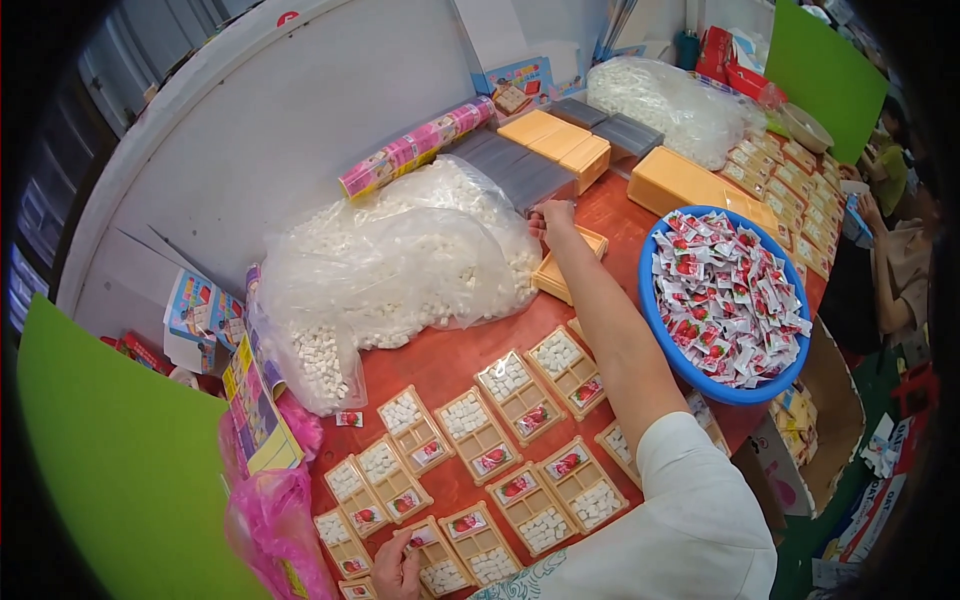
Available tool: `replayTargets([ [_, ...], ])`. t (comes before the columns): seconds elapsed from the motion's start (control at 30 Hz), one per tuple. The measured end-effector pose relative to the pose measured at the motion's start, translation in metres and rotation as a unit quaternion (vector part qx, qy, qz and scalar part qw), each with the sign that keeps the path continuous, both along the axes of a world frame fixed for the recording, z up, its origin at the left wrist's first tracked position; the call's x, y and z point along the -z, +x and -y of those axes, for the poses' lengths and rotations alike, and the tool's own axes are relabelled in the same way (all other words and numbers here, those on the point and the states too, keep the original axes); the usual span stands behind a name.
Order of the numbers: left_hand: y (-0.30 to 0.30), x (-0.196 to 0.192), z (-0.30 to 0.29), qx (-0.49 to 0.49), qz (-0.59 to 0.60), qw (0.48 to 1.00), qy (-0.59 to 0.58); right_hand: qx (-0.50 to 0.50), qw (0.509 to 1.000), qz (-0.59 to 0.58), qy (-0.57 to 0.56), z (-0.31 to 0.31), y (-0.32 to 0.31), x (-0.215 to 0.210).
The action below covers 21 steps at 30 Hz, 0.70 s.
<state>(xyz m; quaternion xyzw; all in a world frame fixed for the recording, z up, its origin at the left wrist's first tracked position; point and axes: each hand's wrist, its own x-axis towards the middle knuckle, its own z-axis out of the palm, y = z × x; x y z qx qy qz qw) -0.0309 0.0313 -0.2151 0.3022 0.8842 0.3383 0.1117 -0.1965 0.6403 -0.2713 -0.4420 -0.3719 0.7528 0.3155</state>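
My right hand reaches far across the table, its fingers bent closed at the near corner of a stack of dark grey, see-through plastic pieces. What the fingertips pinch is hidden. At the lower edge my left hand has its fingers curled together against the left side of a small beige compartment tray; whether it grips anything does not show. Several such trays stand in rows, holding white cubes and a strawberry-print sachet each. Beneath my right wrist is an empty-looking beige tray stack.
A big clear bag of white cubes fills the back left. At right stands a blue tub heaped with sachets. Beige tray stacks, a second bag and a printed film roll lie behind. Another person's arm shows far right.
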Motion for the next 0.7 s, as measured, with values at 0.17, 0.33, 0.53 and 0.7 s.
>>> replayTargets([
  [0.17, 0.0, -0.008, -0.009, 0.02, 0.0, 1.0, 0.02, -0.011, 0.994, 0.088, 0.062, -0.002, 0.009, -0.003],
  [0.33, 0.002, -0.018, -0.014, 0.039, -0.004, 0.999, 0.009, 0.0, 0.996, 0.075, 0.052, 0.0, 0.02, -0.006],
  [0.53, 0.004, -0.004, -0.01, 0.069, -0.009, 0.997, 0.023, -0.04, 0.978, 0.164, 0.126, -0.014, 0.011, -0.037],
  [0.7, 0.009, -0.001, 0.001, 0.036, 0.015, 0.999, 0.011, -0.102, 0.976, 0.078, 0.178, -0.005, 0.017, -0.053],
])
